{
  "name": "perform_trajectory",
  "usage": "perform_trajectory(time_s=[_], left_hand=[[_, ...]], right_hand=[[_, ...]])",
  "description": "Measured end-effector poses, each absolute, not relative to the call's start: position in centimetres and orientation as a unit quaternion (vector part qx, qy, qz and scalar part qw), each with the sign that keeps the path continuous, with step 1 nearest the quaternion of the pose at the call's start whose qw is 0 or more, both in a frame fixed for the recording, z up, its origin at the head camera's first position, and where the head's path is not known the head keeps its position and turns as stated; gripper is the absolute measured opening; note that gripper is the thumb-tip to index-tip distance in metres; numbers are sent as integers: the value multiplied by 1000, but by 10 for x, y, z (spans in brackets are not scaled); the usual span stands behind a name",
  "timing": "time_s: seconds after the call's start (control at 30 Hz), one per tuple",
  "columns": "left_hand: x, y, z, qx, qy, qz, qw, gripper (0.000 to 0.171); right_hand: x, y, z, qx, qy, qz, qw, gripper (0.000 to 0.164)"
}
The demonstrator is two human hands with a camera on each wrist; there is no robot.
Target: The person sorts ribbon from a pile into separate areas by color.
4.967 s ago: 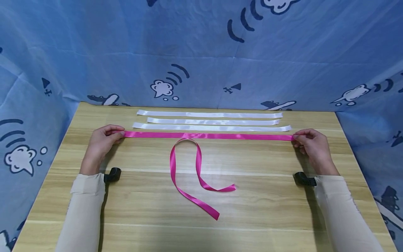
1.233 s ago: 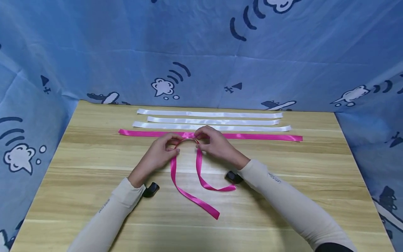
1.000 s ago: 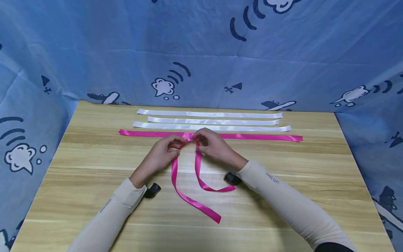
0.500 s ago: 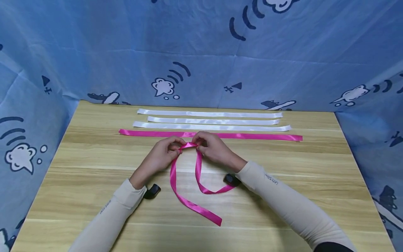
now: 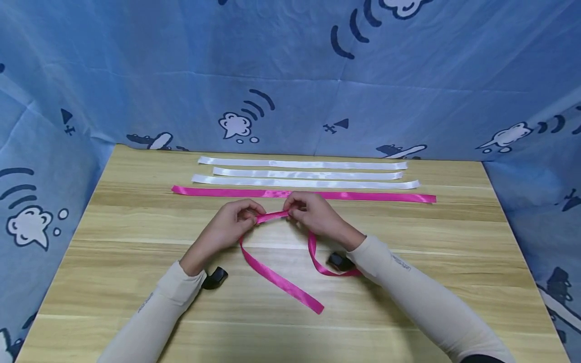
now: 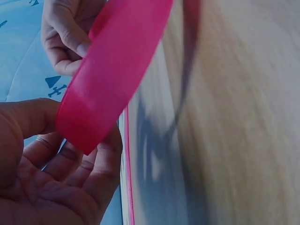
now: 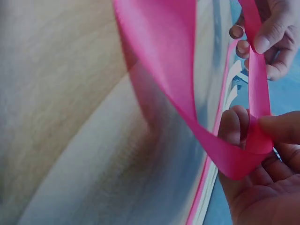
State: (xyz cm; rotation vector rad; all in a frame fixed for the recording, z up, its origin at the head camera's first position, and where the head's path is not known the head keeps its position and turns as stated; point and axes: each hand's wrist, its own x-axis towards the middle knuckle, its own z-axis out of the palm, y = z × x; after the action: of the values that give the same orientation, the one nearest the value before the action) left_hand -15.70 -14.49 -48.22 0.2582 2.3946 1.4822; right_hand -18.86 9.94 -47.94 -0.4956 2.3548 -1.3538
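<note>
In the head view a pink satin ribbon [image 5: 272,217] is stretched in a short span between the two hands, over the middle of the table. The left hand [image 5: 230,224] pinches its left side between thumb and fingers. At the other side the right hand [image 5: 316,216] pinches it the same way. From the left hand one tail runs down to the lower right; the other curls below the right hand, partly behind the wrist camera. The right wrist view shows the ribbon [image 7: 178,56] looping down under thumb and fingers. Broad and close, the ribbon [image 6: 117,70] fills the left wrist view's upper middle.
A second pink ribbon [image 5: 376,196] lies straight across the wooden table [image 5: 113,282], just beyond the hands. Behind it three white ribbons, a front one [image 5: 227,180], a middle one [image 5: 245,173] and a back one [image 5: 340,165], lie parallel. Blue printed cloth [image 5: 290,60] surrounds the table.
Earlier the hands let go of the straight pink ribbon's ends and moved inward to the curved pink ribbon. They have since drawn it nearer the body and away from the straight one, its bend now taut.
</note>
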Motion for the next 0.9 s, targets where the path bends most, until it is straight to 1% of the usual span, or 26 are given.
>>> perform_trajectory(time_s=[0.23,0.43,0.67,0.9], left_hand=[[-155,-151,-480,80,808,554,183,24],[-152,-154,-474,76,773,595,206,21],[-147,-157,-462,81,764,608,202,21],[-145,-164,-453,87,762,613,187,21]], right_hand=[[-185,109,-470,-173,827,-496,199,14],[-183,120,-460,-160,814,-520,206,10],[-179,135,-446,-156,796,-544,216,11],[-178,152,-440,-140,806,-543,190,15]])
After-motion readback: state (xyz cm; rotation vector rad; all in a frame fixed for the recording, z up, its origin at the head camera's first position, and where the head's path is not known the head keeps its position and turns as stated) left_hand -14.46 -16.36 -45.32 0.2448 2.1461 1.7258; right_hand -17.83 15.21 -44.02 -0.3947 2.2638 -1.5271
